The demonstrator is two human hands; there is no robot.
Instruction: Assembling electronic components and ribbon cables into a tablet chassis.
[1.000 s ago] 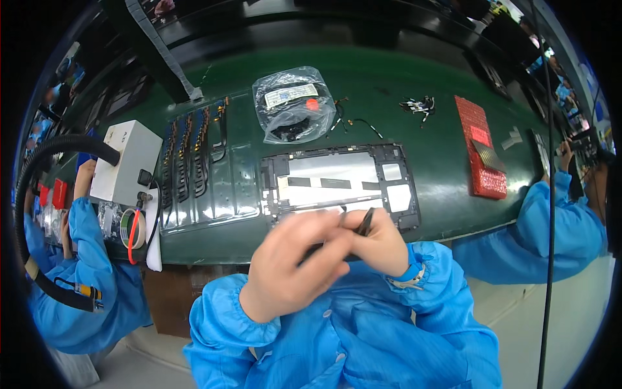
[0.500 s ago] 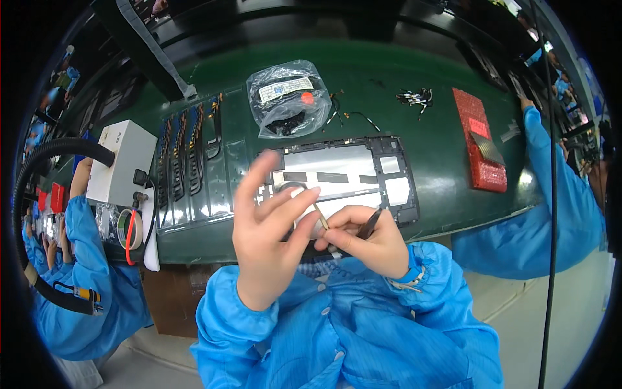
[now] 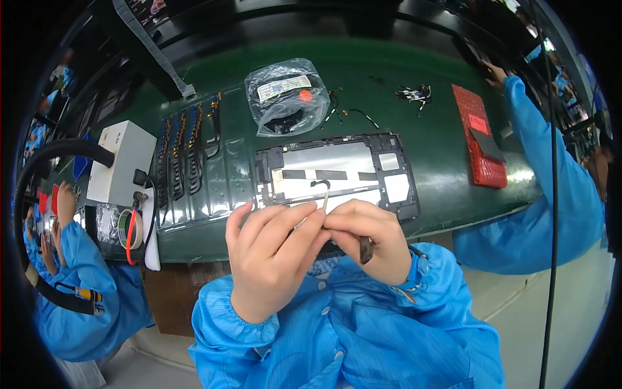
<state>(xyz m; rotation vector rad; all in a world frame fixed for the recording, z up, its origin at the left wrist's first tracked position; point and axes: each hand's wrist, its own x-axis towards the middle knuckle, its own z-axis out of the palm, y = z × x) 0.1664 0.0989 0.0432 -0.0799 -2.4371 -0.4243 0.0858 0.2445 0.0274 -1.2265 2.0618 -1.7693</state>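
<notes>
My left hand [image 3: 275, 256] and my right hand [image 3: 370, 240] meet just in front of a flat device frame. Their closed fingertips pinch a thin, pale strip like a flex cable [image 3: 326, 198], whose black end [image 3: 320, 183] curls over above the frame. A dark, slim tool [image 3: 367, 249] sticks out of my right hand, its other end hidden by the fingers. Behind my hands, the black frame [image 3: 405, 181] with a silvery plate lies flat on the green table.
Rows of dark flex cables [image 3: 176, 159] lie at left by a white box [image 3: 123, 162] with a black hose [image 3: 58, 149]. Farther back are a clear bag [image 3: 285, 97] and small cables [image 3: 414, 95]. A red bubble-wrap pouch [image 3: 479, 142] lies right. Co-workers' blue sleeves [image 3: 541, 149] flank me.
My left fingers have folded in from a spread pose and come down next to my right hand. The strip's black end now shows above the fingertips. The dark tool has tilted in my right hand.
</notes>
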